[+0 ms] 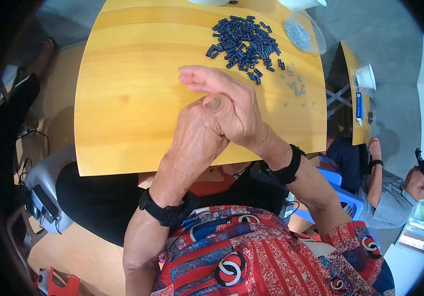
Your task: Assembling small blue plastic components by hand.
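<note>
My two hands are pressed together above the near middle of the yellow table. My right hand [244, 106] lies across my left hand [197, 126], its thumb over the left one's back. The right fingers are stretched out toward the left, and no object shows in them. My left hand's fingers are hidden behind the right hand. Beyond the hands is a loose pile of small dark blue plastic pieces [246, 42], nearest to my right hand. Several tiny pale pieces [296, 89] are scattered to the right of it.
The wooden table [123, 98] has a clear shallow dish [298, 34] of small silvery parts at its far right. White containers [303, 4] stand along the far edge. To the right, a seated person [389, 192] is by another table with a white cup [365, 77].
</note>
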A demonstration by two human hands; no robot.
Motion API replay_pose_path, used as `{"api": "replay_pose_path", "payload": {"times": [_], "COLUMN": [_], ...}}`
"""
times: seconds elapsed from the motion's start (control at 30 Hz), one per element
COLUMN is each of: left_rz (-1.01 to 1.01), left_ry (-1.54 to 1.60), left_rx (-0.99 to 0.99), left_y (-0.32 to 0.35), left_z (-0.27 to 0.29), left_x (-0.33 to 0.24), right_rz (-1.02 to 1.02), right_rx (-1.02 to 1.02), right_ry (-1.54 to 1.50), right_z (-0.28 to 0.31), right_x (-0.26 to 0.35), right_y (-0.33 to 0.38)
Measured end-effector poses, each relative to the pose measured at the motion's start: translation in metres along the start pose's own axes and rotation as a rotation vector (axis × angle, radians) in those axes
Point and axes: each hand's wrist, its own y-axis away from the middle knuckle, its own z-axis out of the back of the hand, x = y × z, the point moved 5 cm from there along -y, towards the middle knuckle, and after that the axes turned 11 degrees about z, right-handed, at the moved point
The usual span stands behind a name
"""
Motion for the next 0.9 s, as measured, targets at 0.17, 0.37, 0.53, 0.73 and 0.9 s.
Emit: {"api": "replay_pose_path", "payload": {"times": [0.17,0.37,0.53,0.73,0.9], "left_rz": [-0.028,-0.013,0.036,0.087,0.054], "left_ry": [0.037,-0.031,0.007,-0.015,0.116], "left_rx": [-0.017,-0.007,-0.04,-0.05,0.001], "left_y": [0.0,-0.001,-0.002,-0.004,-0.005], "left_z": [0.001,0.002,0.002,-0.001,0.0], "left_x": [0.001,-0.001,-0.003,-0.003,-0.004], "right_rz": [-0.001,0.047,0.086,0.079,0.085], "right_rx": [0.016,0.056,0.04,-0.043,-0.191], "right_ry": [0.025,0.06,0.049,0.13,0.166], "right_z": [-0.001,0.0,0.0,0.006,0.022], "right_x": [-0.003,-0.006,-0.004,0.0,0.029], "right_y": [0.0,-0.003,-0.005,-0.003,0.016]}}
